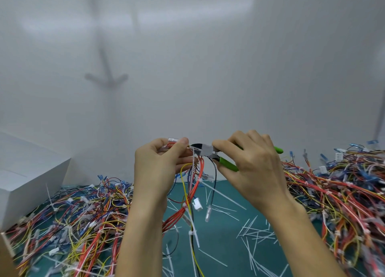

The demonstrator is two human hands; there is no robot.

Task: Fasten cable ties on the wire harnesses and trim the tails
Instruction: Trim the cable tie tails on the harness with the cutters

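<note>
Nearest us, our two bare forearms (141, 235) rise from the bottom edge over a green mat (225, 249) strewn with thin white cut tails (256, 233). On the mat to our left lies the left pile (79, 218) of tangled harnesses in red, yellow, blue and white. The right pile (333, 189), heaped higher, fills the other side, and many bundles in both carry white ties. Between the piles and above the mat we hold one wire harness (193, 191) in the air. Its red, yellow and dark wires hang down from our left hand (158, 164), with a white connector (196, 204) dangling partway along. That hand grips the top of the harness, thumb and fingers curled round the wires. A white cable tie (194, 159) sits on the bundle just beside the thumb, its tail pointing down. Our right hand (256, 168) is wrapped round the green handles of the cutters (206, 149), with the index finger laid along the grey head. The dark blades reach the tie, and we cannot tell whether they are fully closed on it. Farther back on the left a white box (31, 172) stands at the mat's edge. Behind everything rises a plain white wall (208, 68) with a faint shadow (106, 76) on it.
</note>
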